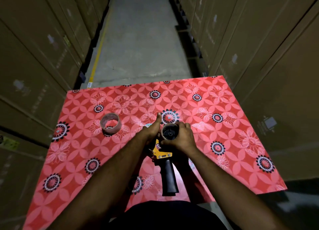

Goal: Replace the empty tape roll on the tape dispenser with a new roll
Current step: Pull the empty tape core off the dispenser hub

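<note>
A tape dispenser (163, 154) with a yellow frame and a black handle (169, 176) lies over the table's middle, handle toward me. A bare cardboard core (170, 132) sits on its black hub. My right hand (181, 138) wraps around that core from the right. My left hand (150, 131) grips the dispenser's front from the left, thumb stretched forward. A clear tape roll (110, 123) lies flat on the table to the left, apart from both hands.
The table (215, 143) wears a red cloth with flower prints. Tall stacks of brown cardboard boxes (43, 57) wall both sides of a narrow aisle. A concrete floor (138, 40) with a yellow line runs ahead beyond the far edge.
</note>
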